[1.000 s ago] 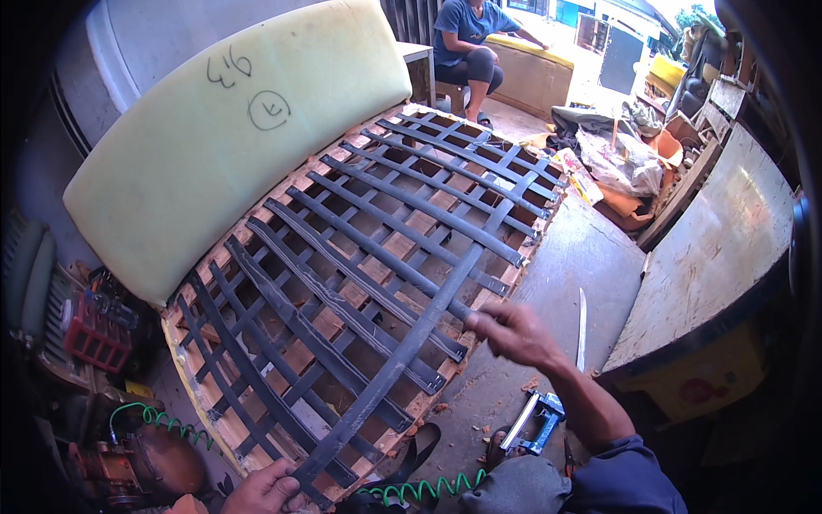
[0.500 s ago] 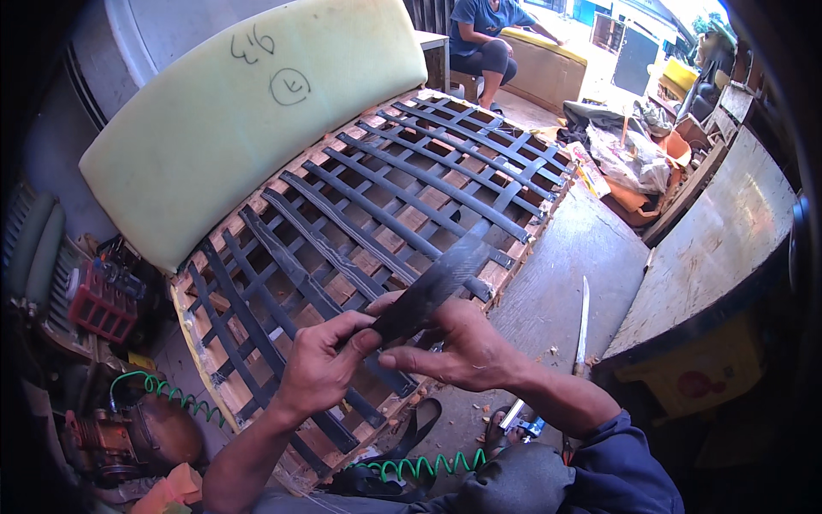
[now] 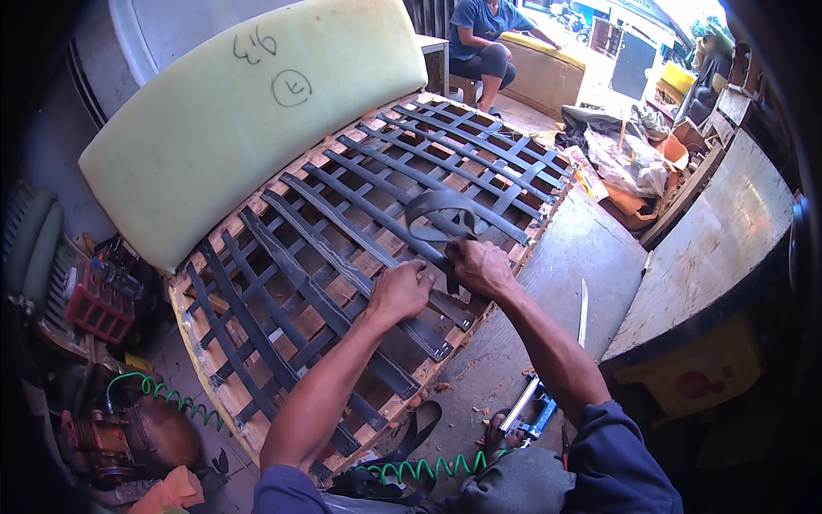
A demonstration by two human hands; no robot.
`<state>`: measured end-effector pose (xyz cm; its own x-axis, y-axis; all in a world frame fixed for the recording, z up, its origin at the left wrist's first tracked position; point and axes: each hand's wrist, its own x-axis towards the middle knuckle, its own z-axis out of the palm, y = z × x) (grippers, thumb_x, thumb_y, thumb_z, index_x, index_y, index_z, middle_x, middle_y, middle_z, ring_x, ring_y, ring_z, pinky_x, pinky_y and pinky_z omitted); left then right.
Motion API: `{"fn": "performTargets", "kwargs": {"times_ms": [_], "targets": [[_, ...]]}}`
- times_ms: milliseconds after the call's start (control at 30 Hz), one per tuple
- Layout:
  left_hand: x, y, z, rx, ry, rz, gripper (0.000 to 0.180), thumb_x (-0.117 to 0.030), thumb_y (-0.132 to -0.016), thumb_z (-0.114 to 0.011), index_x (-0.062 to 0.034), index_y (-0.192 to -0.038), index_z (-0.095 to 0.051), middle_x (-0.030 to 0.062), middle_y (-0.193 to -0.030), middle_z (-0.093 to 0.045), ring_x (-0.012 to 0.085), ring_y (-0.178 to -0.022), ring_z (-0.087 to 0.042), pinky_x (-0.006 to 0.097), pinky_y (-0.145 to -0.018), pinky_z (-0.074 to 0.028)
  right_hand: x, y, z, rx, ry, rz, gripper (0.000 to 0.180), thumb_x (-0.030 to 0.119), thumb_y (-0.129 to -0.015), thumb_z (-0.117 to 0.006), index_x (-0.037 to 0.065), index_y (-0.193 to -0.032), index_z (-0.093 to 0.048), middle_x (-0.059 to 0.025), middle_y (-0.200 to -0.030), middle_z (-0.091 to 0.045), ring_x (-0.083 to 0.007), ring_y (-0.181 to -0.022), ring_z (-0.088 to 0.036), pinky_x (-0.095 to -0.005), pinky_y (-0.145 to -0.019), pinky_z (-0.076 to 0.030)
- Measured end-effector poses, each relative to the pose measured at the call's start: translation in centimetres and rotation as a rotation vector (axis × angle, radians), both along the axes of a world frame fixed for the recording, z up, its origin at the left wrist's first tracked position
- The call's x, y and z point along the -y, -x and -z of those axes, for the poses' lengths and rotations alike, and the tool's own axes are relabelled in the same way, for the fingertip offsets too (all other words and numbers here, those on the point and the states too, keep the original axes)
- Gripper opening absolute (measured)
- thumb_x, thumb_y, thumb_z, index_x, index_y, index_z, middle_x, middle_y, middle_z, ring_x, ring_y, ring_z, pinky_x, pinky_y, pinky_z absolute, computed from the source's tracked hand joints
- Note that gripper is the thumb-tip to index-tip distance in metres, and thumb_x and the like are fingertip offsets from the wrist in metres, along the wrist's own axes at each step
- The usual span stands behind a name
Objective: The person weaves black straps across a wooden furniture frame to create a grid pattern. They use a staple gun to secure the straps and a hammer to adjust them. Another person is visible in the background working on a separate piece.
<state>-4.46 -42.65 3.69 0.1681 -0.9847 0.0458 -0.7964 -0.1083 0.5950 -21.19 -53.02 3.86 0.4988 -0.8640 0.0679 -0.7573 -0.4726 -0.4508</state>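
My right hand point(image 3: 481, 267) is closed around a black rubber strap point(image 3: 441, 204), whose free part curls in a loop above the woven straps. Just left of it, my left hand point(image 3: 399, 294) hovers over or rests on the lattice, its fingers loosely bent, the thumb apart and no object visible in it. Below both hands lies a wooden seat frame point(image 3: 193, 338) laced with crossing black straps point(image 3: 338, 248). Staples show at some strap ends along the near edge. By my lap is a blue and silver staple gun point(image 3: 538, 415), near a green coiled hose point(image 3: 428, 467).
A foam-covered backrest point(image 3: 257, 128) rises behind the frame. A long blade point(image 3: 584, 308) lies to the right, near a curved panel point(image 3: 711, 248). An air compressor point(image 3: 128, 437) and red crate point(image 3: 101, 300) stand left. A person point(image 3: 486, 43) sits at the back.
My hands have moved apart and away from me over the frame. The strap, bundled between both hands before, now hangs in a loop from my right hand; my left hand has let go.
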Motion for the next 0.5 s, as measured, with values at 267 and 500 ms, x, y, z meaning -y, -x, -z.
{"fn": "performTargets", "kwargs": {"times_ms": [267,500], "targets": [[4.1,-1.5,-0.2,-0.649,-0.511,0.112,0.037,-0.028,-0.099,-0.075,-0.0035,-0.126,-0.069,0.0006,-0.094,-0.073,0.0078,-0.063,-0.059,0.024,-0.051,-0.044,0.9,-0.1,0.2,0.474,-0.209,0.199,0.039,0.035,-0.100,-0.060,0.001,-0.116,-0.069,-0.0295,-0.105,-0.073,-0.0481,-0.105,-0.069,-0.0542,-0.092,-0.051],[0.0,-2.6,-6.8,-0.659,-0.582,0.120,0.026,-0.033,-0.107,-0.064,-0.0089,-0.099,-0.063,-0.0028,-0.083,-0.059,0.0076,-0.066,-0.056,0.021,-0.049,-0.043,-0.9,0.1,2.6,0.797,0.136,0.140,0.027,0.023,-0.104,-0.065,0.001,-0.119,-0.069,-0.0136,-0.095,-0.076,-0.0208,-0.086,-0.075,-0.0358,-0.079,-0.058]]}}
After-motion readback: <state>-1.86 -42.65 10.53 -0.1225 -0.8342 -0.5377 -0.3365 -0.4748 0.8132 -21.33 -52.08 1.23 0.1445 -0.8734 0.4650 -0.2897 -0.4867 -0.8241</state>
